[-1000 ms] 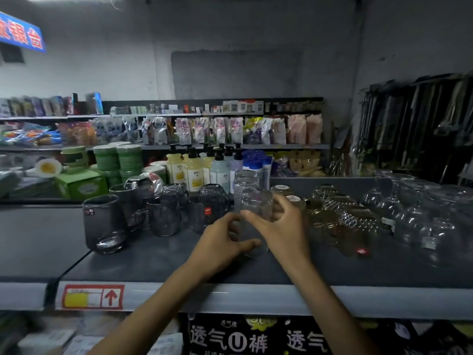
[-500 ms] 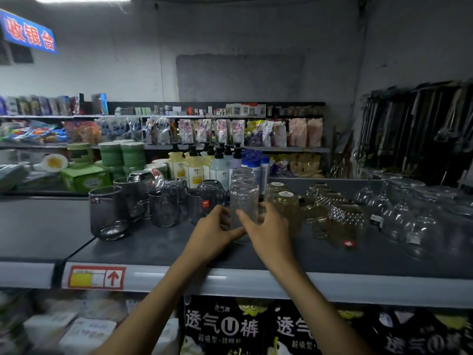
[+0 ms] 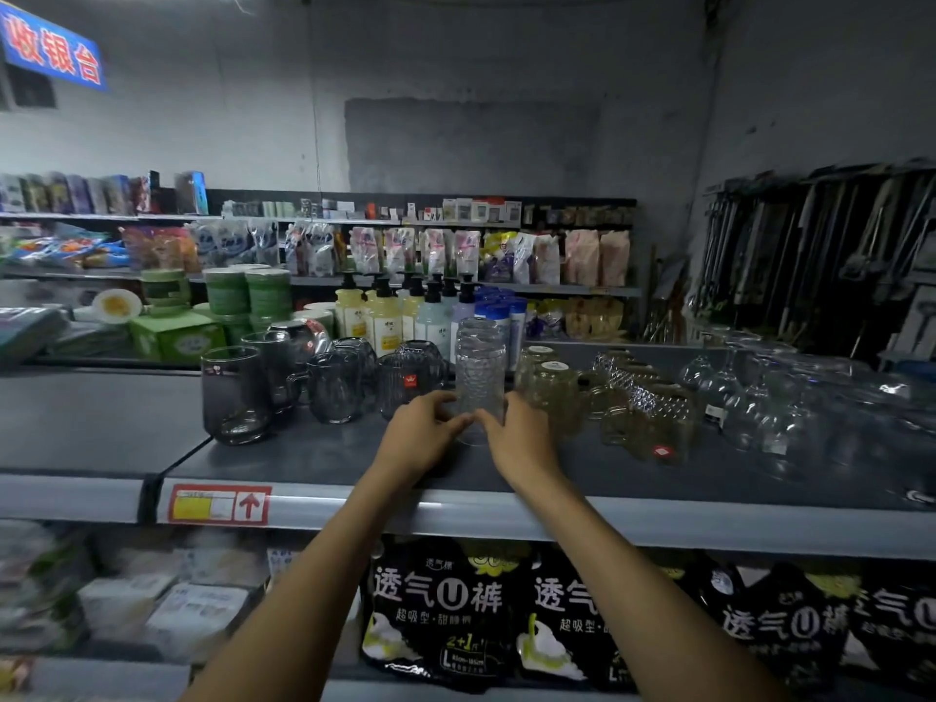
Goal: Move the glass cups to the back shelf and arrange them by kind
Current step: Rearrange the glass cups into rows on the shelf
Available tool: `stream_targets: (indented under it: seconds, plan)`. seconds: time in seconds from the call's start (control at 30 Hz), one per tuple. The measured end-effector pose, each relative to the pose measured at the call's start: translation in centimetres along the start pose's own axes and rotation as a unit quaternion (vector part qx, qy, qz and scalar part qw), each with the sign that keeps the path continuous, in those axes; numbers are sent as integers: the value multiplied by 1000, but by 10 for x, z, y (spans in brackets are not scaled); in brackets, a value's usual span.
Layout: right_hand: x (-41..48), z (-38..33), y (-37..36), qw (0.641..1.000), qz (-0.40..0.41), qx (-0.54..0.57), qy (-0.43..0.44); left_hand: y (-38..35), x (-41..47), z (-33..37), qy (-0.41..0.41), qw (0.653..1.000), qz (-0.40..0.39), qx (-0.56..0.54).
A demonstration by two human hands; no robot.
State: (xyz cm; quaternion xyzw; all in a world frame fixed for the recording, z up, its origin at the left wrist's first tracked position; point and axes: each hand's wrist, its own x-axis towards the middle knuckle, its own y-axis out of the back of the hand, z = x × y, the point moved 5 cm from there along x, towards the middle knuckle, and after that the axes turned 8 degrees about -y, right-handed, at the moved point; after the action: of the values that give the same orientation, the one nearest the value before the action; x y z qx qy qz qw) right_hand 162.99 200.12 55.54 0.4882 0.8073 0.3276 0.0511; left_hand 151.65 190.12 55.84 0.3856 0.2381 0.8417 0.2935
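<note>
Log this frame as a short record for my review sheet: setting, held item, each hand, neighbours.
setting: grey shelf top in a shop
held item: stack of clear textured cups, upright; contact with the shelf unclear
left hand: grips the stack's base from the left
right hand: grips the base from the right
left of stack: smoky grey mugs
right of stack: amber cups, then stemmed glasses
behind: pump bottles

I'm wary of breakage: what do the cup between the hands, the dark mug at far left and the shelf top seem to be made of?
Clear cup: likely glass, glossy and dimpled, see-through. Grey mug: smoke-tinted glass, smooth; its thick base glints. Shelf: probably painted metal, matte grey with a dull sheen; not certain.
</note>
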Motion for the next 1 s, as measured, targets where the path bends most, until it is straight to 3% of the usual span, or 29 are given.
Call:
stream_targets:
  seconds: [0.27, 1.0]
  plan:
    - [6, 3, -1, 1000, -20, -11, 16, -6, 6, -11, 4, 999, 2, -39]
    - [13, 4, -5, 999, 8, 23, 31, -9, 11, -14, 17, 1000, 5, 19]
